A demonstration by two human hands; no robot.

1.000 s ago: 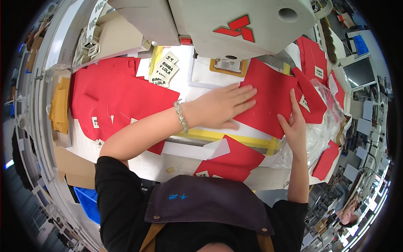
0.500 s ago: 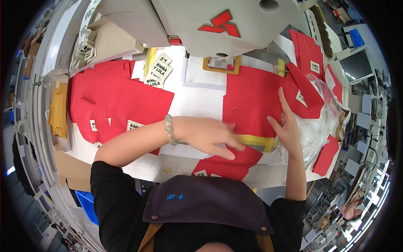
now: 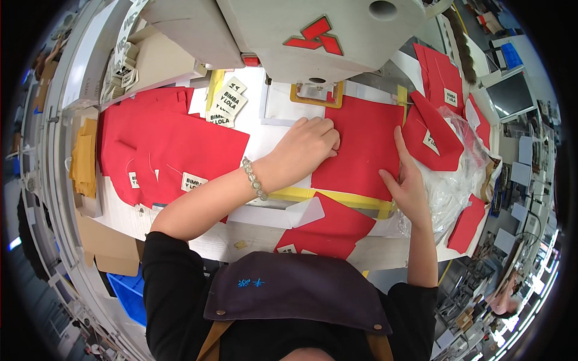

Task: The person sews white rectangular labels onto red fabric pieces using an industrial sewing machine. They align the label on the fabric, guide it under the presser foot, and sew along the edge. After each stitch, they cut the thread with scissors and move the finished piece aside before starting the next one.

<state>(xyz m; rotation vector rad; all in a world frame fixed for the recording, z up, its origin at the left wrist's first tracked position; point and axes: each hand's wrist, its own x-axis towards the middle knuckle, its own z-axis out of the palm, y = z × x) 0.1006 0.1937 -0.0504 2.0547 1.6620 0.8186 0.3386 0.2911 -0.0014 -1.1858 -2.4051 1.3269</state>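
Observation:
A flat red fabric piece (image 3: 364, 150) lies under the head of a large grey sewing machine (image 3: 325, 36). My left hand (image 3: 304, 150) is at its left edge, fingers curled and pressed together on that edge; the fingertips are partly hidden. Along the right edge of the piece rests my right hand (image 3: 409, 186), thumb and fingers stretched apart, gripping nothing. Yellow tape (image 3: 355, 200) runs just below the fabric's near edge. A brass-coloured clamp frame (image 3: 294, 95) sits beyond its far edge.
Stacked red pieces (image 3: 174, 144) with white labels spread at left, beside loose labels (image 3: 230, 101). A folded red piece (image 3: 430, 135) and clear plastic (image 3: 442, 195) lie at right. Another red piece (image 3: 334, 225) is near the table edge. A blue crate (image 3: 127, 295) stands below.
My left hand has moved from above the near part of the fabric up to its left edge, and its fingers have curled in. The fabric has shifted slightly left and nearer.

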